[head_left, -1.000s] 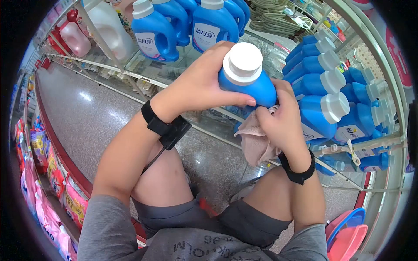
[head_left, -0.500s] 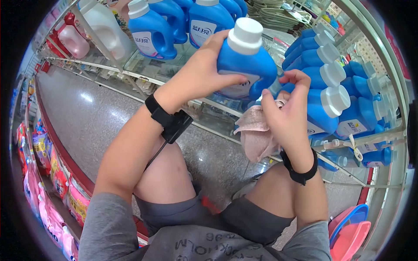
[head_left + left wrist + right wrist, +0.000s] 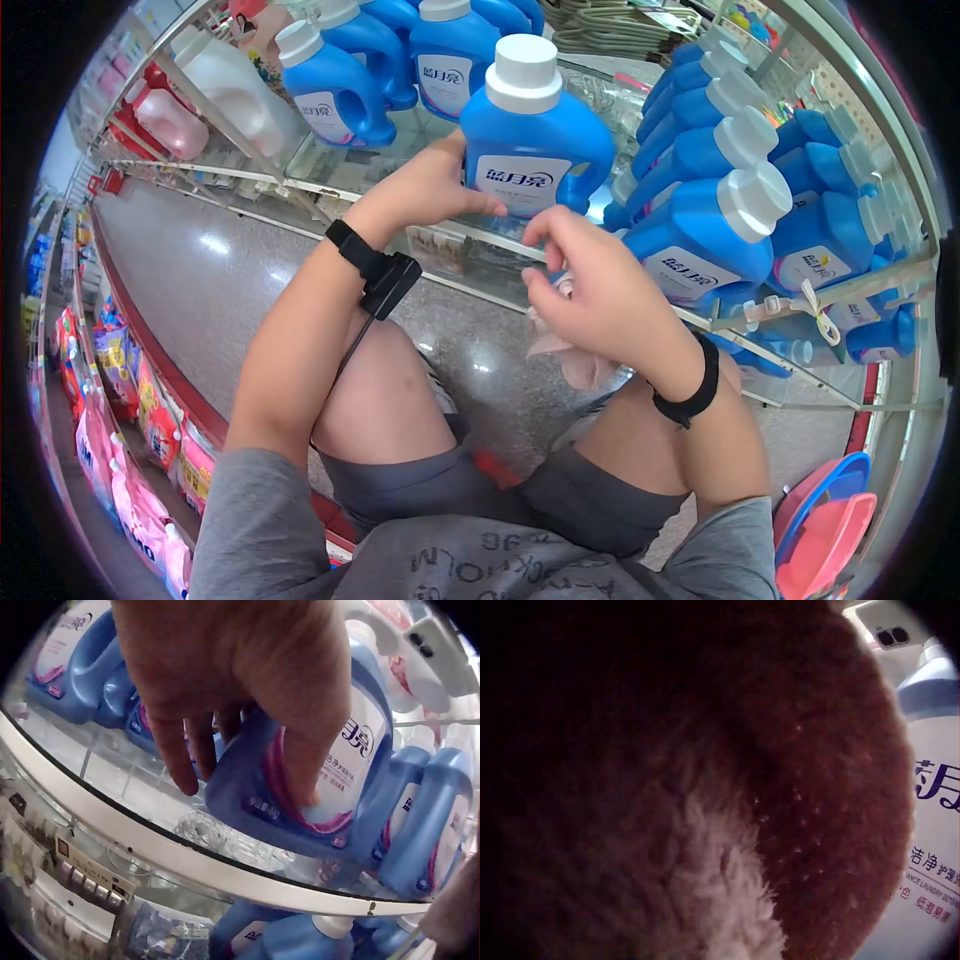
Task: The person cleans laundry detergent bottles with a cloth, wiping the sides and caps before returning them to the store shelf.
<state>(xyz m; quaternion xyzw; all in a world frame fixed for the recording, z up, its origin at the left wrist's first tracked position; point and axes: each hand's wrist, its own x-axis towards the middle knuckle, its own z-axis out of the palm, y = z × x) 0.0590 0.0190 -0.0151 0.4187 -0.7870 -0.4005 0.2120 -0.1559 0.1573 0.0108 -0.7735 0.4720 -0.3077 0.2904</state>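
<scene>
A blue bottle [image 3: 538, 130] with a white cap and label stands upright over the glass shelf's front edge in the head view. My left hand [image 3: 425, 192] grips its left side, thumb on the front and other fingers mostly hidden behind. In the left wrist view, the left hand [image 3: 240, 660] lies over the bottle [image 3: 238, 793], its thumb across the label. Just right of and below the bottle, my right hand [image 3: 600, 290] holds a pale pink cloth [image 3: 585, 368], with its fingers bent. Fuzzy cloth [image 3: 727, 900] fills much of the right wrist view, beside a bottle label [image 3: 937, 825].
More blue bottles stand behind to the left [image 3: 335, 90] and in a row on the right [image 3: 700, 250]. The shelf's pale front rail [image 3: 470, 285] runs below the hands. Pink basins [image 3: 825, 545] are at the lower right; bagged goods [image 3: 125, 490] line the left.
The bottle has shifted left and turned more upright, its label now facing me. My left hand has moved down its side. My right hand has drawn away from it, moving left and down with the cloth.
</scene>
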